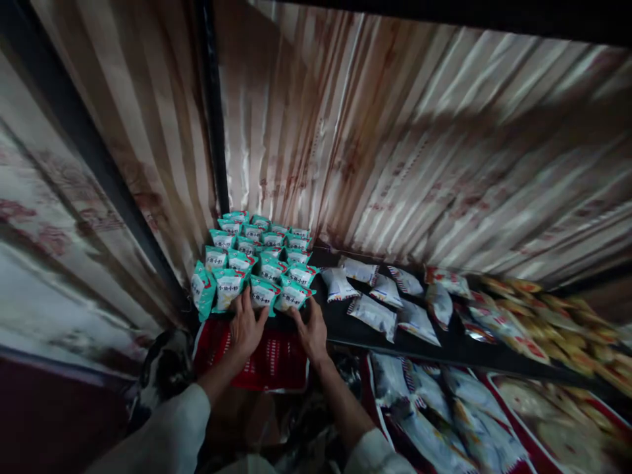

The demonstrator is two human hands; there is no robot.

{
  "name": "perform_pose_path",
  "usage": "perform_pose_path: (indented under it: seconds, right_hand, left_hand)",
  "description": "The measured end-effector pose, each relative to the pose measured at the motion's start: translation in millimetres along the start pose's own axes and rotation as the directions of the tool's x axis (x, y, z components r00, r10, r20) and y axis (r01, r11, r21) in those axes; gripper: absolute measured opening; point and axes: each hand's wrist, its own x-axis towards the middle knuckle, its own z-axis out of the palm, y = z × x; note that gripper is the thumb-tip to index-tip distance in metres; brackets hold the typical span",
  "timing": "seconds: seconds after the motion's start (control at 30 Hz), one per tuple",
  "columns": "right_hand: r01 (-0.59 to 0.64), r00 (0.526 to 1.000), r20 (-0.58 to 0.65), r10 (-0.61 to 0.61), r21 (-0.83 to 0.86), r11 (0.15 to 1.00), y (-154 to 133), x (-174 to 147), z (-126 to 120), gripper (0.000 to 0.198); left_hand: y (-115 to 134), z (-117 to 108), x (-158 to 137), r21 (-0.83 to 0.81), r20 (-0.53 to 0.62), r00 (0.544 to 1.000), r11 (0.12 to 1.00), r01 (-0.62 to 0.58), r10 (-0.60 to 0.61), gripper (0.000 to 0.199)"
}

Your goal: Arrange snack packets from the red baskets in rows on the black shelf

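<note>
From my camera I see many teal-and-white packets [228, 289], puffed like small pillows with crimped edges, standing in tight rows on the left end of the dark shelf [334, 324]. My left hand [247, 324] touches the front row with its fingers half bent. My right hand [312, 332] is curved around the outer corner of the front right packet [295, 296], also with the fingers bent. I cannot tell if either hand really grips. Behind hangs a pale pleated curtain [306, 125], soft cloth with reddish print.

Under the hands is a red basket [270, 359] of slotted plastic. Farther right on the shelf lie wrinkled silvery-white bags [374, 316], then yellowish packets [563, 322], blurred. Below, one red crate [374, 395] contains shiny pale pouches [424, 408]; the crate beside it [513, 423] holds pale, roundish goods [557, 421], not clear to me.
</note>
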Motion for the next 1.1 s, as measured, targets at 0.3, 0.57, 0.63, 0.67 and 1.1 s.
perform_pose_path:
  seconds: [0.3, 0.57, 0.63, 0.67, 1.1]
  right_hand:
    - [0.019, 1.000, -0.013, -0.019, 0.010, 1.000, -1.1, -11.4, -7.8, 0.068]
    - [0.211, 0.950, -0.211, -0.228, -0.103, 0.972, -33.5, 43.9, -41.1, 0.044]
    - [0.316, 0.942, -0.058, -0.330, -0.171, 0.933, -46.2, 67.0, -40.0, 0.039]
    - [0.368, 0.929, 0.037, -0.369, -0.200, 0.908, -52.5, 77.9, -37.0, 0.037]
    - [0.569, 0.798, 0.510, -0.322, -0.457, 0.684, -97.7, 140.3, 23.7, 0.025]
  left_hand:
    - [-6.6, 3.1, -5.5, -0.072, -0.007, 1.000, 0.997, 0.005, -0.006, 0.066]
    - [-7.1, 7.3, -5.3, -0.061, -0.003, 1.000, 0.998, -0.005, 0.005, 0.061]
    - [-6.3, 8.6, -5.2, -0.057, -0.002, 1.000, 0.998, 0.002, -0.003, 0.058]
    - [-6.0, 9.2, -5.2, -0.055, -0.003, 1.000, 0.998, 0.007, -0.008, 0.057]
    - [-9.3, 11.3, -1.0, -0.032, -0.014, 1.000, 0.999, 0.018, -0.018, 0.054]
